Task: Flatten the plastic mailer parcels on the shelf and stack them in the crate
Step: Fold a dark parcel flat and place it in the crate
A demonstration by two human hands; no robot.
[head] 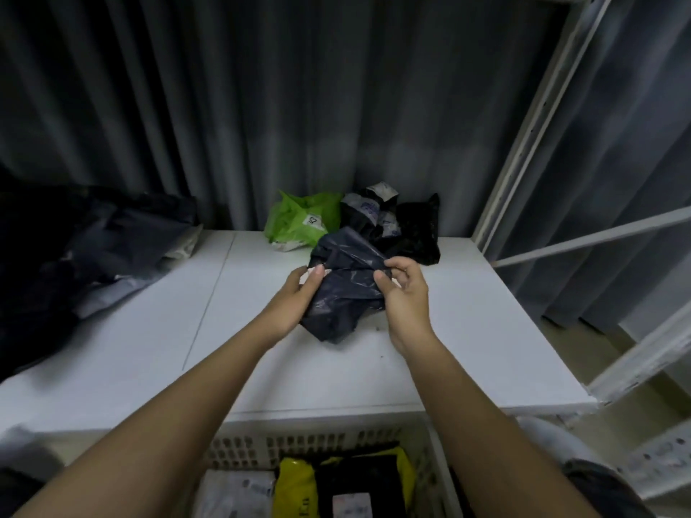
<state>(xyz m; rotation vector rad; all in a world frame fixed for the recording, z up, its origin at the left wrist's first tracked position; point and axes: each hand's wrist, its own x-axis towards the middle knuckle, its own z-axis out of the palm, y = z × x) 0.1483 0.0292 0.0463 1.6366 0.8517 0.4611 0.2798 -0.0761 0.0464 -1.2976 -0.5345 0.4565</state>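
Little legible writing: a white sticker on the green mailer [303,220] marked "57" or similar, seen upside down; bluish print on the grey-and-black mailer [368,211] behind, too blurred to read; black letters, perhaps "Ku", on the yellow mailer [295,487] in the crate [243,448]; a white label on the black parcel [359,484] beside it, unreadable.

Dark navy mailer [342,289] crumpled, held between both hands over the middle of the white shelf [149,349], lower end touching or almost touching the surface. Left hand [295,297] at the left edge of the parcel, thumb on top, fingers [317,272] curled round the edge, a scrap of white label or paper showing just at the fingertips. Right hand [405,289] at the right edge, thumb and forefinger pinching a fold of the plastic, remaining fingers loosely bent behind. Both hands therefore grasping the same mailer, one on each side, parcel between them.

Behind it, against the grey curtain [261,106], a small pile: green mailer at left, grey-and-black one in the middle, a black one [418,233] at right, just beyond the held parcel. Dark heap of bags [93,248] at the far left of the shelf, partly in shadow. Crate below the front edge of the shelf, between the forearms, with white, yellow and black parcels lying flat inside. White metal rack frame [523,143] at right.
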